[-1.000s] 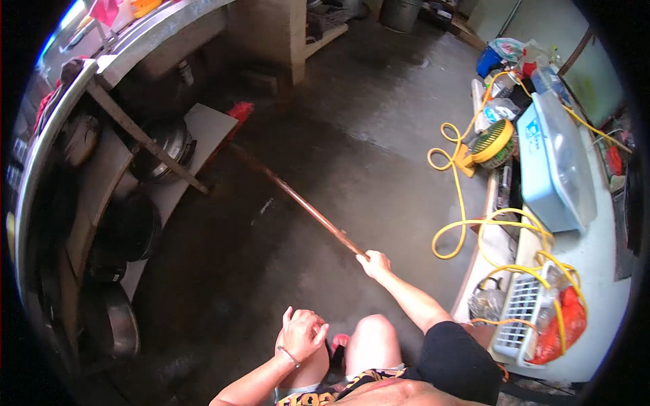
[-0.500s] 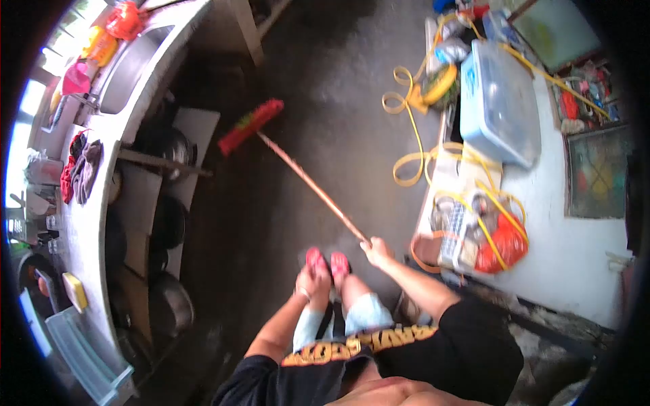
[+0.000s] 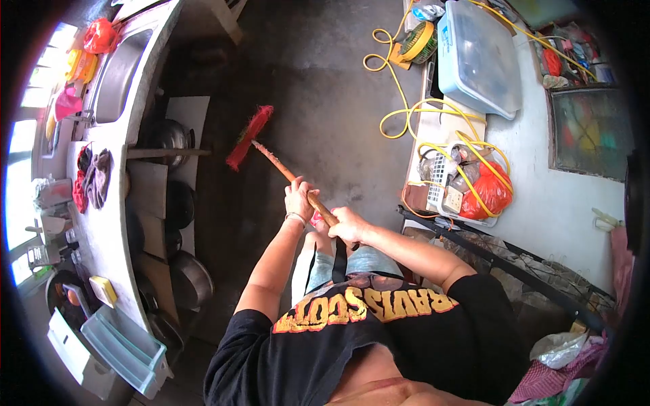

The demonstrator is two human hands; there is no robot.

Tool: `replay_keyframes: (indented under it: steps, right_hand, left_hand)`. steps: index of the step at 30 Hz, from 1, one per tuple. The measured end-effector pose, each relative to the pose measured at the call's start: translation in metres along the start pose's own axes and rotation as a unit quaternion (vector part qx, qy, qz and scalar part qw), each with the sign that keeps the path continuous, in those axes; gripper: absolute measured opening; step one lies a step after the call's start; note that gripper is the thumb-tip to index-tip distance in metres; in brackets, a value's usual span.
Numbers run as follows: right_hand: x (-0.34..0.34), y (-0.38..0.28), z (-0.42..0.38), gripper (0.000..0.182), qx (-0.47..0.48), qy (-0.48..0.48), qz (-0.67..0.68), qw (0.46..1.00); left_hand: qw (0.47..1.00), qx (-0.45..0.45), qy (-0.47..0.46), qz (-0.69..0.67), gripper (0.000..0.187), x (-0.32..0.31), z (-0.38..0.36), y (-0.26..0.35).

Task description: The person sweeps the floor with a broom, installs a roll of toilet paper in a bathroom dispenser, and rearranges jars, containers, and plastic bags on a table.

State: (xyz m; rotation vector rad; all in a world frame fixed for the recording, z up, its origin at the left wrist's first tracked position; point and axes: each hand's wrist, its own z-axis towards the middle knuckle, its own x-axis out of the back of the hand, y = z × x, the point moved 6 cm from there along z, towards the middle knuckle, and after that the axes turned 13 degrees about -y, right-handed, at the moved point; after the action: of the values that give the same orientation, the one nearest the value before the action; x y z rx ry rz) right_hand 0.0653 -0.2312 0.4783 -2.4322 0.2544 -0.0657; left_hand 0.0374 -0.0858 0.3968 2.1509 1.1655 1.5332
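Note:
A broom (image 3: 273, 160) with a red bristle head (image 3: 250, 137) and a wooden handle slants from the middle of the floor toward my body. Partway along the handle, my left hand (image 3: 298, 199) is closed around it. My right hand (image 3: 347, 226) grips it nearer the handle's end, close to my lap. The red head is against the dark floor, left of centre. Part of a pink slipper (image 3: 318, 220) shows between my hands; the rest of my feet is hidden behind them.
At left runs a counter (image 3: 116, 223) with a metal sink (image 3: 122, 78), cloths and pans on shelves below. To the right, a ledge holds a lidded plastic box (image 3: 479, 57), a looped yellow cord (image 3: 406, 115) and a red plastic bag (image 3: 486, 192). A dark metal bar (image 3: 504, 267) stands beside my right arm.
My left hand has come up from near my leg and taken hold of the broom handle. My right hand has drawn back toward my body, and the broom head looks turned more upright.

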Motion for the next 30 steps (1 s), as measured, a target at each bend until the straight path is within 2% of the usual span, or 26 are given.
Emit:
replay_keyframes:
  steps: [2, 3, 6, 7, 10, 12, 14, 16, 18, 20, 23, 26, 28, 30]
  right_hand:
    - [0.005, -0.019, 0.003, 0.023, -0.021, 0.015, 0.004, 1.000]
    - [0.003, -0.023, 0.014, 0.021, 0.019, 0.026, 0.029, 0.999]
    - [0.003, -0.052, 0.035, 0.019, 0.071, -0.029, 0.080, 0.994]
    - [0.007, -0.081, 0.022, 0.019, 0.094, -0.042, 0.096, 0.990]
    - [0.012, -0.104, 0.031, 0.029, 0.074, -0.048, 0.062, 0.994]
    - [0.020, -0.114, 0.033, 0.035, 0.069, -0.037, 0.001, 0.997]
    - [0.027, -0.116, 0.028, 0.039, 0.079, -0.054, 0.064, 0.993]
    - [0.045, -0.117, 0.023, 0.036, 0.091, -0.046, 0.055, 0.993]
    - [0.068, -0.102, 0.029, 0.031, 0.135, -0.023, 0.156, 0.978]
    - [0.101, -0.096, 0.026, 0.027, 0.155, -0.009, 0.211, 0.965]
    - [0.165, -0.092, 0.022, 0.024, 0.164, 0.003, 0.231, 0.959]
    - [0.244, -0.094, 0.025, 0.027, 0.177, -0.003, 0.222, 0.959]
    - [0.306, -0.101, 0.028, 0.034, 0.195, 0.012, 0.161, 0.967]
    - [0.374, -0.119, 0.028, 0.055, 0.284, -0.002, 0.036, 0.958]
  left_hand:
    - [1.000, 0.008, 0.014, -0.024, 0.024, 0.007, 0.008, -0.003]
    - [0.999, 0.008, 0.034, -0.034, 0.023, 0.012, 0.011, -0.007]
    - [0.993, -0.050, 0.108, -0.026, 0.021, 0.033, 0.023, -0.022]
    - [0.989, -0.069, 0.126, -0.035, 0.020, 0.041, 0.029, -0.027]
    - [0.984, -0.079, 0.153, -0.043, 0.016, 0.063, 0.033, -0.031]
    - [0.989, -0.054, 0.128, -0.058, 0.015, 0.068, 0.038, -0.035]
    - [0.991, -0.059, 0.116, -0.031, 0.016, 0.073, 0.045, -0.030]
    - [0.992, -0.063, 0.105, -0.020, 0.016, 0.076, 0.054, -0.020]
    - [0.995, -0.054, 0.081, -0.007, 0.015, 0.082, 0.066, -0.003]
    - [0.986, -0.125, 0.107, 0.033, 0.013, 0.088, 0.087, 0.016]
    - [0.990, -0.135, 0.016, 0.023, 0.011, 0.105, 0.126, 0.053]
    - [0.982, -0.187, -0.009, 0.001, 0.013, 0.118, 0.189, 0.076]
    - [0.990, -0.140, -0.033, 0.000, 0.016, 0.120, 0.237, 0.083]
    - [0.993, -0.093, -0.069, -0.023, 0.020, 0.123, 0.288, 0.100]
